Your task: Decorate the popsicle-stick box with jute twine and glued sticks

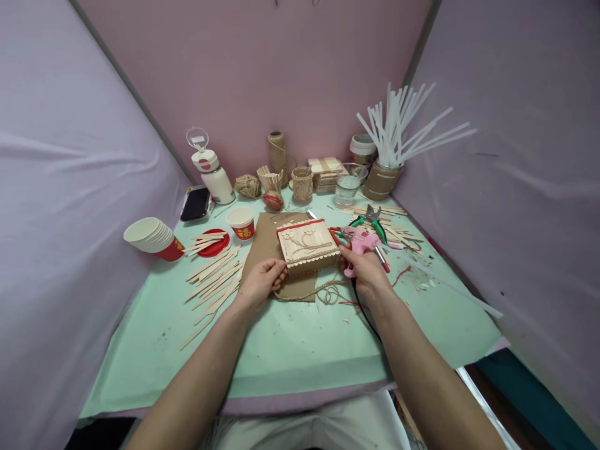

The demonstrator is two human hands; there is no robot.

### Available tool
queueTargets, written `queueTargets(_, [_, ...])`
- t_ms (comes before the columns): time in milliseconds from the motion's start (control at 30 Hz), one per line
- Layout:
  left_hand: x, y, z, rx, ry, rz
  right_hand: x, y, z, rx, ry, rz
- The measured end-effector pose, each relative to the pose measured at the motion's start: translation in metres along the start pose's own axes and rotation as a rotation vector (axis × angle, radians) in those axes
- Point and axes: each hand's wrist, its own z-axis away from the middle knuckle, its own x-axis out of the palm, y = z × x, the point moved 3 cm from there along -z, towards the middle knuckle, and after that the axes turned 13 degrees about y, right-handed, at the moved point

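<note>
A small craft-stick box (307, 242), with a scalloped pale wooden lid, twine decoration and a red strip along its back edge, is in front of me. My left hand (263, 284) is closed, its thumb and fingers pinching at the box's near left corner. Around the handle of a pink hot glue gun (363, 240) my right hand (371, 275) is closed, fingertips near the box's right corner. A long clear glue stick (450, 281) sticks out of the gun's rear. Loose twine (330, 290) curls below the box, over brown cardboard (262, 244).
Craft sticks (213, 281) lie spread at left, near stacked paper cups (152, 236) and a red lid (213, 244). Green-handled pliers (372, 220) lie at right. Behind stand a white bottle (218, 181), a water cup (347, 189) and a jar of glue sticks (382, 181).
</note>
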Motion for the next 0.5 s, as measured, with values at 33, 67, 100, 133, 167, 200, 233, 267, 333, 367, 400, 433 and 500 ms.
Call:
queueTargets(33, [0.000, 0.001, 0.000, 0.010, 0.012, -0.012, 0.000, 0.000, 0.000, 0.001, -0.003, -0.005])
queueTargets(67, [-0.001, 0.003, 0.001, 0.023, 0.026, -0.025, 0.000, -0.001, 0.000, 0.004, -0.003, -0.010])
queueTargets(100, [-0.001, 0.005, 0.003, 0.038, 0.044, -0.043, 0.000, -0.002, 0.000, 0.006, -0.001, -0.020])
queueTargets(133, [-0.002, 0.008, 0.006, 0.057, 0.064, -0.068, -0.001, -0.004, 0.001, 0.003, 0.001, -0.033])
queueTargets(167, [-0.004, 0.012, 0.011, 0.081, 0.082, -0.102, -0.003, -0.007, 0.002, -0.007, 0.003, -0.047])
queueTargets(200, [-0.005, 0.017, 0.018, 0.108, 0.102, -0.153, -0.005, -0.011, 0.005, -0.024, 0.005, -0.058])
queueTargets(233, [-0.007, 0.023, 0.025, 0.151, 0.112, -0.218, -0.007, -0.016, 0.008, -0.048, 0.005, -0.063])
queueTargets(267, [-0.009, 0.029, 0.034, 0.195, 0.107, -0.296, -0.010, -0.021, 0.013, -0.072, 0.005, -0.051])
queueTargets(333, [-0.010, 0.040, 0.052, 0.241, 0.039, -0.468, -0.017, -0.031, 0.024, -0.131, -0.009, 0.006])
queueTargets(367, [-0.009, 0.045, 0.060, 0.257, -0.020, -0.561, -0.020, -0.035, 0.031, -0.163, -0.014, 0.056])
queueTargets(400, [-0.008, 0.050, 0.066, 0.298, -0.020, -0.621, -0.022, -0.037, 0.038, -0.189, -0.025, 0.115])
queueTargets(433, [-0.005, 0.055, 0.072, 0.350, 0.010, -0.663, -0.024, -0.039, 0.045, -0.222, -0.025, 0.161])
queueTargets(500, [0.005, 0.062, 0.077, 0.441, 0.069, -0.686, -0.026, -0.039, 0.058, -0.262, -0.026, 0.263])
